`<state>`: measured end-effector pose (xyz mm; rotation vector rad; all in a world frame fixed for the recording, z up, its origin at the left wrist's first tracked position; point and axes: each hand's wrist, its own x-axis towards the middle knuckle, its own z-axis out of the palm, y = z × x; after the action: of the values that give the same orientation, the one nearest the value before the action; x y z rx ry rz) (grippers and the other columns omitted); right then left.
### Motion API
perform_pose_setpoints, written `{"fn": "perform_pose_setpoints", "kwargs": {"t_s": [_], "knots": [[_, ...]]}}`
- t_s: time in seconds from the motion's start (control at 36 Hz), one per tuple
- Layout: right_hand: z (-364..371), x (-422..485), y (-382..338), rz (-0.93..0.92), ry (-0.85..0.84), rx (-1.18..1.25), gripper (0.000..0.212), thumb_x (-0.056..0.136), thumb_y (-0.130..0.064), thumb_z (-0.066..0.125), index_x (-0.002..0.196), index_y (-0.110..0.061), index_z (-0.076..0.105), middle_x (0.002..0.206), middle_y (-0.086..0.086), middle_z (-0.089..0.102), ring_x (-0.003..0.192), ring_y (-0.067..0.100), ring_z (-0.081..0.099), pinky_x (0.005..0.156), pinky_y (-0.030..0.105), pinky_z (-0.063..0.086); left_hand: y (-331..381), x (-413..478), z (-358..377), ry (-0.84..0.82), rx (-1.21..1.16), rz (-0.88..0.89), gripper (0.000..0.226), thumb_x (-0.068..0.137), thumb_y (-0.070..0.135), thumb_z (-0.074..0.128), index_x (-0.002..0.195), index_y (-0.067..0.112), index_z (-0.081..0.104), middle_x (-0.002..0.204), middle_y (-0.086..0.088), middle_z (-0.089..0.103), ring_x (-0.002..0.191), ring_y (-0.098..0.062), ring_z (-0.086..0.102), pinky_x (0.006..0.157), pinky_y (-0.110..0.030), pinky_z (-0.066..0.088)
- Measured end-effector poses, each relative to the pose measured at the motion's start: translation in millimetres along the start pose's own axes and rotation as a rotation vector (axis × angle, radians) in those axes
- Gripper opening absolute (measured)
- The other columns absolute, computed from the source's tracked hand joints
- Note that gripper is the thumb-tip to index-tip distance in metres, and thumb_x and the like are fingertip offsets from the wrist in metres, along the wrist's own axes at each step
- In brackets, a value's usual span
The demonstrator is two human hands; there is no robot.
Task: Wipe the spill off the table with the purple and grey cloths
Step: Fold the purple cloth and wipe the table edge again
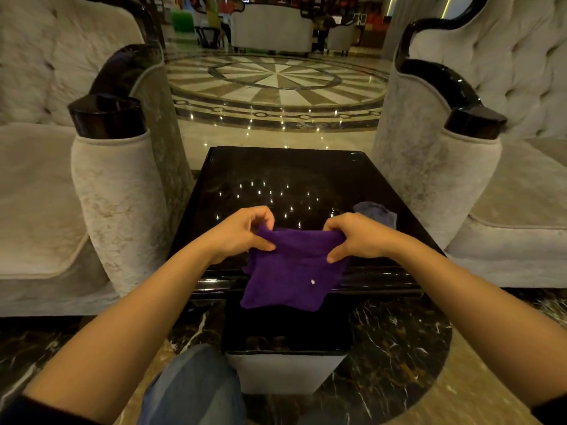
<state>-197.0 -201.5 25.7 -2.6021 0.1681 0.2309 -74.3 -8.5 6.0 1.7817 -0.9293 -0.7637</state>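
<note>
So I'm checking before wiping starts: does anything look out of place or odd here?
Little stands out. The purple cloth has a small pale speck near its lower right. The grey cloth lies crumpled on the table, behind the right hand. No spill is discernible on the glossy black top.

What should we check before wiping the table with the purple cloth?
1. Left hand grips the purple cloth: ok.
2. Right hand grips it too: ok.
3. Cloth down on the table: not ok, it hangs over the near edge.
4. Grey cloth ready on the table: ok.
5. Spill found: cannot tell, the dark top shows only light reflections.
</note>
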Motion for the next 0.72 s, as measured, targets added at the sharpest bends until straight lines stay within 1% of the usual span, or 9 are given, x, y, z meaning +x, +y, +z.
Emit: {"fn": "perform_pose_setpoints", "kwargs": {"t_s": [0.08, 0.19, 0.25, 0.33, 0.42, 0.5, 0.58, 0.67, 0.72], "knots": [[-10, -10, 0, -0.021, 0.083, 0.033, 0.023, 0.072, -0.013, 0.072, 0.091, -0.015, 0.06, 0.091, 0.0, 0.063, 0.083, 0.016, 0.06, 0.073, 0.03, 0.051, 4, -5, -2, 0.057, 0.008, 0.037, 0.035, 0.07, -0.012, 0.064, 0.066, 0.019, 0.049, 0.07, 0.004, 0.053, 0.061, -0.004, 0.053, 0.051, -0.009, 0.047], [-15, -21, -1, -0.073, 0.275, 0.16, 0.025, 0.073, -0.013, 0.071, 0.087, -0.03, 0.059, 0.089, -0.011, 0.063, 0.083, 0.003, 0.06, 0.069, 0.017, 0.05, 10, -7, -5, 0.152, 0.016, 0.127, 0.04, 0.069, -0.014, 0.065, 0.066, 0.023, 0.05, 0.069, 0.005, 0.053, 0.054, 0.004, 0.055, 0.05, -0.01, 0.046], [-6, -21, 1, -0.077, 0.323, 0.154, 0.021, 0.075, -0.012, 0.069, 0.093, -0.022, 0.061, 0.089, -0.008, 0.063, 0.081, 0.006, 0.059, 0.069, 0.018, 0.048, 9, -7, -2, 0.158, 0.077, 0.128, 0.039, 0.07, -0.013, 0.064, 0.068, 0.023, 0.049, 0.07, 0.004, 0.052, 0.057, 0.0, 0.054, 0.052, -0.015, 0.047], [13, -21, 8, -0.067, 0.269, 0.098, 0.019, 0.079, -0.01, 0.065, 0.097, -0.012, 0.061, 0.088, -0.002, 0.06, 0.079, 0.011, 0.058, 0.065, 0.015, 0.045, 0, -6, 7, 0.11, 0.21, 0.063, 0.037, 0.072, -0.008, 0.065, 0.069, 0.023, 0.046, 0.071, 0.003, 0.053, 0.062, -0.01, 0.052, 0.058, -0.024, 0.046], [24, -23, 14, -0.064, 0.408, 0.154, 0.016, 0.081, -0.01, 0.062, 0.097, -0.011, 0.059, 0.084, -0.002, 0.061, 0.077, 0.008, 0.057, 0.062, 0.011, 0.045, -7, -5, 12, 0.152, 0.222, 0.045, 0.036, 0.073, -0.005, 0.066, 0.068, 0.024, 0.045, 0.074, 0.002, 0.054, 0.066, -0.013, 0.054, 0.061, -0.026, 0.048], [36, -24, 17, -0.061, 0.319, 0.083, 0.016, 0.083, -0.01, 0.061, 0.098, -0.012, 0.058, 0.093, 0.005, 0.066, 0.084, 0.014, 0.061, 0.069, 0.022, 0.05, -13, -6, 21, 0.147, 0.333, 0.052, 0.037, 0.072, -0.006, 0.065, 0.067, 0.023, 0.043, 0.07, 0.005, 0.051, 0.061, -0.006, 0.048, 0.053, -0.016, 0.043], [41, -27, 21, -0.044, 0.343, 0.114, 0.015, 0.084, -0.012, 0.059, 0.099, -0.015, 0.057, 0.096, 0.005, 0.066, 0.088, 0.017, 0.061, 0.075, 0.036, 0.054, -16, -7, 27, 0.157, 0.318, 0.075, 0.037, 0.073, -0.005, 0.064, 0.065, 0.023, 0.042, 0.07, 0.007, 0.05, 0.06, -0.003, 0.047, 0.048, -0.014, 0.043], [47, -29, 22, -0.024, 0.297, 0.074, 0.016, 0.084, -0.014, 0.058, 0.1, -0.017, 0.057, 0.097, 0.004, 0.066, 0.088, 0.016, 0.061, 0.077, 0.04, 0.054, -24, -8, 30, 0.173, 0.341, 0.095, 0.039, 0.072, -0.007, 0.064, 0.064, 0.024, 0.042, 0.069, 0.008, 0.049, 0.057, -0.004, 0.047, 0.047, -0.011, 0.042], [51, -29, 23, -0.027, 0.352, 0.115, 0.015, 0.085, -0.015, 0.057, 0.099, -0.019, 0.057, 0.096, 0.002, 0.066, 0.087, 0.015, 0.061, 0.076, 0.04, 0.054, -25, -8, 32, 0.197, 0.346, 0.111, 0.04, 0.071, -0.008, 0.063, 0.063, 0.024, 0.04, 0.07, 0.008, 0.048, 0.058, -0.004, 0.046, 0.049, -0.012, 0.041]]}}
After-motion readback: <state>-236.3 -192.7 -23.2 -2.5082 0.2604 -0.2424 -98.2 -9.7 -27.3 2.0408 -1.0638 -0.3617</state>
